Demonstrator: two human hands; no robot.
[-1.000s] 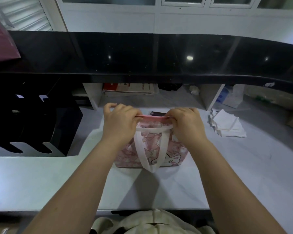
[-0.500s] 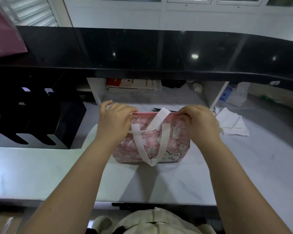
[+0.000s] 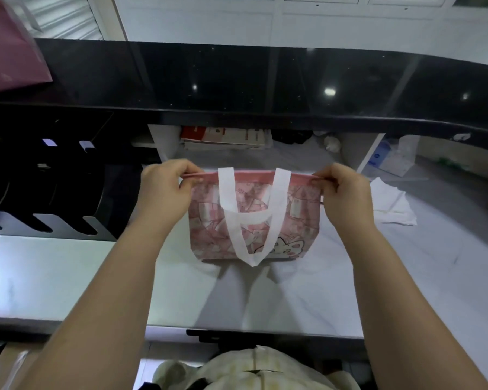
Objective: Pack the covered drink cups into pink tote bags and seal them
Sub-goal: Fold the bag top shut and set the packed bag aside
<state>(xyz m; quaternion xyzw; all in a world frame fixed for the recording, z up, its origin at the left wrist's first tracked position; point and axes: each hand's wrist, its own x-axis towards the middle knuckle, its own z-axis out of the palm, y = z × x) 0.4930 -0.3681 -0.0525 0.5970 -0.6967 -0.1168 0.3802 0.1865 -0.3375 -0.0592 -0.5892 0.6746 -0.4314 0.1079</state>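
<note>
Pink tote bag [image 3: 293,218], sealing step, likely: your left hand [image 3: 164,190] and right hand [image 3: 344,192] pinch its top corners; next, press the top closed.

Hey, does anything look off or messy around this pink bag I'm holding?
Nothing spilled or damaged. The pink tote bag stands upright, its top edge stretched straight between the left hand and right hand. One white handle hangs down its front. The only untidy thing is the white paper stack to its right, fanned unevenly.

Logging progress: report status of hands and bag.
Left hand and right hand pinch pink tote bag top corners. Bag upright on counter, mouth flat shut. Nothing blocking.
</note>
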